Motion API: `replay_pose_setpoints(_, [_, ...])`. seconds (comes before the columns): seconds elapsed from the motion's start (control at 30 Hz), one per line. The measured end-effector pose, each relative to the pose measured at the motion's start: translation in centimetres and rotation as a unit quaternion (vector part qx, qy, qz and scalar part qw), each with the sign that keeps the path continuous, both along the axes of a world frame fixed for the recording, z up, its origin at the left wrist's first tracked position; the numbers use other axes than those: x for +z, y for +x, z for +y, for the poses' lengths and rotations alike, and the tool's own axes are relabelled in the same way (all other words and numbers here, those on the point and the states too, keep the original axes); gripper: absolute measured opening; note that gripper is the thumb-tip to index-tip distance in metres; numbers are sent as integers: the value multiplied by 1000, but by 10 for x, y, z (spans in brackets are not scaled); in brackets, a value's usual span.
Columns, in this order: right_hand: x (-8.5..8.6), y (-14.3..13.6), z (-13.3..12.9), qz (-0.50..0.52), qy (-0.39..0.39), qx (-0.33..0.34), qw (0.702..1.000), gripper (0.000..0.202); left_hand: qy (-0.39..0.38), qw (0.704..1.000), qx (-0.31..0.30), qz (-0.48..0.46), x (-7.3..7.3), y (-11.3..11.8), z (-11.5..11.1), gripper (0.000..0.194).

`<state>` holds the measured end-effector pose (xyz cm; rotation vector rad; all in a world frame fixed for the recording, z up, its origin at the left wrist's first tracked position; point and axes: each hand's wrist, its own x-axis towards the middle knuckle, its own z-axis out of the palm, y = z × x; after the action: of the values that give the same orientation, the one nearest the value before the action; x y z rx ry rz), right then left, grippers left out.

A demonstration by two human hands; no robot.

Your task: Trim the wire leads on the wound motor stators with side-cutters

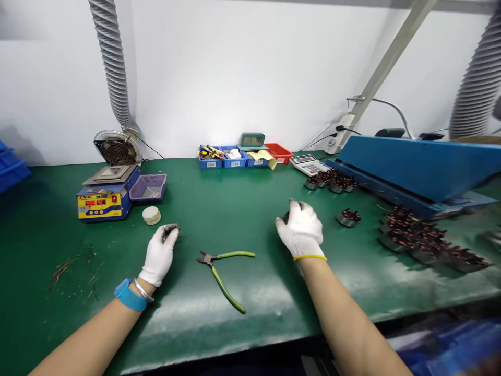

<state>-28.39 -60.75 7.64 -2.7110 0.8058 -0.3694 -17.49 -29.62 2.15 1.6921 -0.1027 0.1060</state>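
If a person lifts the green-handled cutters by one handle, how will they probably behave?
The cutters would likely stay stiff, as their head looks like metal. Their handles stand spread, so the free one may swing. Lying flat, they seem unlikely to roll if pushed.

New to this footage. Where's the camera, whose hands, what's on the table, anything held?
No robot here: these are one person's hands in white gloves. The single picture comes from a camera worn on that person's head, looking forward and down. The left hand has its fingers drawn together near a round pale block; whether it holds anything is unclear. The right hand is curled, with something dark by the thumb that I can't make out. Between them on the green table, open pliers lie untouched. On the left stand a blue box with lit digits and a purple tray; on the right, copper-wound coils. A clock stands at the back.
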Motion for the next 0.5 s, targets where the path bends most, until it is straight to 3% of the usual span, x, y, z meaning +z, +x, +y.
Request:
replay_pose_setpoints(0.07, [-4,-8,18,4,18,37,999,61,9,1000,-4,-3,0,-1,-2,58])
replay_pose_setpoints(0.2, [-28,-23,97,63,75,253,963,75,54,998,-10,-31,-3,-4,-2,50])
replay_pose_setpoints(0.27, [-37,-31,126,82,79,302,947,76,93,994,-7,-51,-6,-6,-2,48])
replay_pose_setpoints(0.37, [-41,-40,132,89,85,281,952,72,204,971,-9,-121,-11,-14,-4,50])
replay_pose_setpoints(0.43, [-41,-42,114,81,92,226,966,66,301,934,-33,-191,-11,-24,-9,57])
replay_pose_setpoints(0.5, [-42,-42,88,74,96,154,981,63,389,879,-111,-252,-8,-38,-19,67])
